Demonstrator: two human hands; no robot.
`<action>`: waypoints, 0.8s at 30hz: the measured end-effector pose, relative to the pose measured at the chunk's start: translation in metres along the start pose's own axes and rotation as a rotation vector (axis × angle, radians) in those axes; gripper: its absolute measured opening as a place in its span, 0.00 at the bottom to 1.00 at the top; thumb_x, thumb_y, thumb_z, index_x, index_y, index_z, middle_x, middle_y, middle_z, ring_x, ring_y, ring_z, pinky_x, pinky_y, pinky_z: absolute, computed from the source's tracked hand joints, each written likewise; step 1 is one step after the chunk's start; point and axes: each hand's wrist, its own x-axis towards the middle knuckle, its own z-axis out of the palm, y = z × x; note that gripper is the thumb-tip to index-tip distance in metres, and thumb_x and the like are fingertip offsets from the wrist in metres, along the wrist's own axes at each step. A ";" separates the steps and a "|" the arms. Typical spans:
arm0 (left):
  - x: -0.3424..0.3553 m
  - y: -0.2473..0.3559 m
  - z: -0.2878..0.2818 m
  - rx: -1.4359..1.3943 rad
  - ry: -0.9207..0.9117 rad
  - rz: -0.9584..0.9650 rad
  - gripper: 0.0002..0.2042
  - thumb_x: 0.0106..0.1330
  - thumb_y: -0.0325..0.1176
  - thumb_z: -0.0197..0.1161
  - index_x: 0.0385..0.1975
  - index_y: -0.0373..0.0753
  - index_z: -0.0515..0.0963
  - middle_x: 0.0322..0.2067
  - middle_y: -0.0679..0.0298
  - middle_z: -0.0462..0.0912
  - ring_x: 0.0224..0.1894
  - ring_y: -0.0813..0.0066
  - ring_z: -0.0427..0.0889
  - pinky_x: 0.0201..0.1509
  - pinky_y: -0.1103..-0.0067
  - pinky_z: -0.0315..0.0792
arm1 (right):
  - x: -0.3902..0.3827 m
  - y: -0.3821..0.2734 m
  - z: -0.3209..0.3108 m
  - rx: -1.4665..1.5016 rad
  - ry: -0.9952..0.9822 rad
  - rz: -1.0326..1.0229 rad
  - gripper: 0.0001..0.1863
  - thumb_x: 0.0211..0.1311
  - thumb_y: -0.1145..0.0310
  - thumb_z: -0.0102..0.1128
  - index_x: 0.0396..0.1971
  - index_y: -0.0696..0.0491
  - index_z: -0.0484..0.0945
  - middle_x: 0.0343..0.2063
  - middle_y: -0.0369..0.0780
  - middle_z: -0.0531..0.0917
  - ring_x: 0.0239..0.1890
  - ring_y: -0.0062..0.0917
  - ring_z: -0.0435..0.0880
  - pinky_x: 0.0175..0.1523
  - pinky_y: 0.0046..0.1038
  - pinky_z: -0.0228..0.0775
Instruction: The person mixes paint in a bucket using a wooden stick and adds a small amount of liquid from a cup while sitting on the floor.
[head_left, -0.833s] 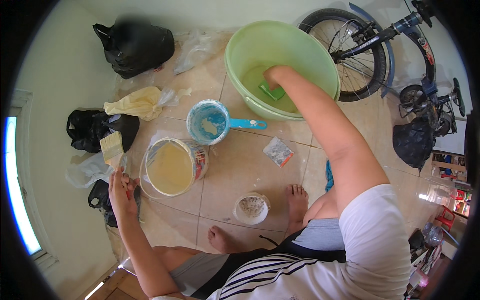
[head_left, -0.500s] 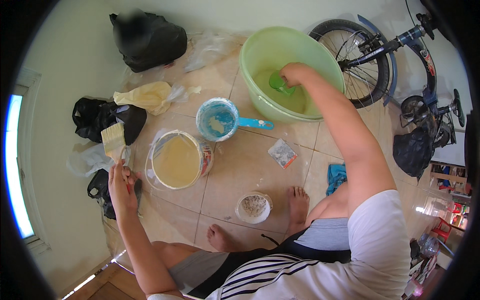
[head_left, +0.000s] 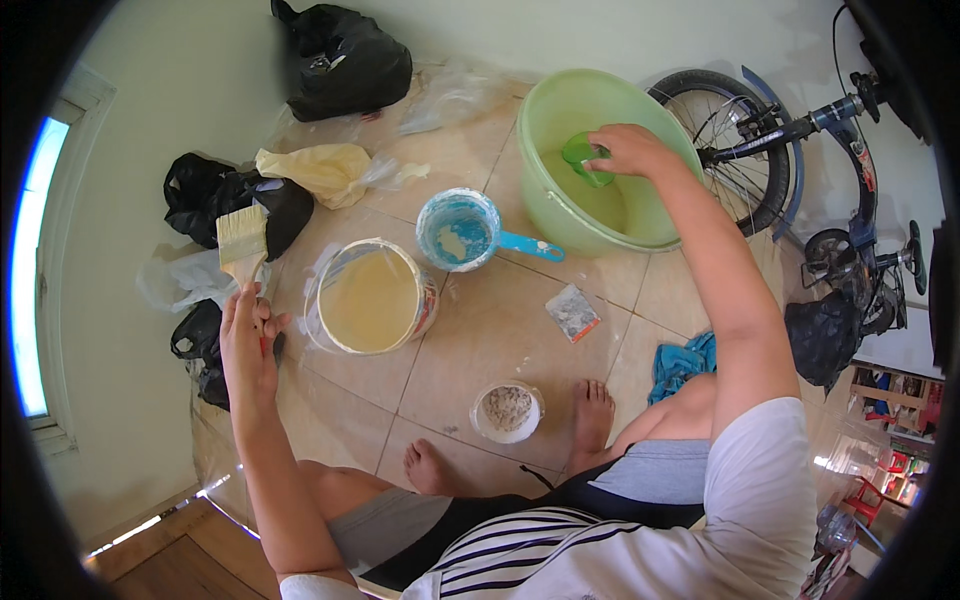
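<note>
My left hand (head_left: pixel 250 345) is wrapped round the handle of a wide paintbrush (head_left: pixel 243 240), its pale bristles pointing up and away from me. My right hand (head_left: pixel 632 152) reaches into a large light-green tub (head_left: pixel 548 200) and grips a small green plastic cup (head_left: pixel 580 152). Pale liquid covers the bottom of the tub. Left of the middle stands a paint bucket (head_left: pixel 370 295) of cream-coloured paint with a wire handle. Beside it, a blue dipper (head_left: pixel 458 230) has paint smears inside, and its handle points toward the tub.
A small white pot (head_left: pixel 507 412) of crumbly grey matter stands near my feet. A flat packet (head_left: pixel 572 312) lies on the tiles, with a blue cloth (head_left: pixel 684 366) by my right leg. Black bags (head_left: pixel 352 65) line the left wall. A bicycle (head_left: pixel 790 135) leans at the right.
The whole view has shifted slightly. My right hand and the green cup sit a little farther toward the tub's far side, with the fingers more spread. The left hand still holds the paintbrush.
</note>
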 end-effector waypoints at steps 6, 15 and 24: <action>-0.002 0.001 0.003 -0.002 0.001 0.014 0.10 0.75 0.38 0.56 0.43 0.36 0.74 0.23 0.72 0.68 0.20 0.85 0.63 0.42 0.78 0.76 | -0.007 0.000 -0.006 -0.017 0.024 -0.030 0.24 0.58 0.44 0.62 0.36 0.53 0.78 0.36 0.44 0.82 0.44 0.40 0.80 0.47 0.43 0.71; -0.006 0.005 0.006 -0.014 0.000 0.018 0.10 0.75 0.37 0.56 0.43 0.36 0.75 0.23 0.72 0.69 0.19 0.85 0.62 0.42 0.77 0.77 | -0.016 -0.003 -0.018 -0.082 -0.021 0.002 0.24 0.53 0.45 0.63 0.35 0.53 0.80 0.37 0.45 0.83 0.45 0.40 0.81 0.48 0.42 0.72; -0.007 0.003 0.003 0.008 -0.007 0.014 0.12 0.74 0.37 0.54 0.48 0.36 0.74 0.24 0.74 0.68 0.21 0.87 0.63 0.46 0.76 0.73 | -0.011 -0.006 -0.018 -0.078 0.007 0.021 0.25 0.52 0.46 0.63 0.38 0.53 0.81 0.38 0.45 0.83 0.44 0.40 0.81 0.47 0.42 0.72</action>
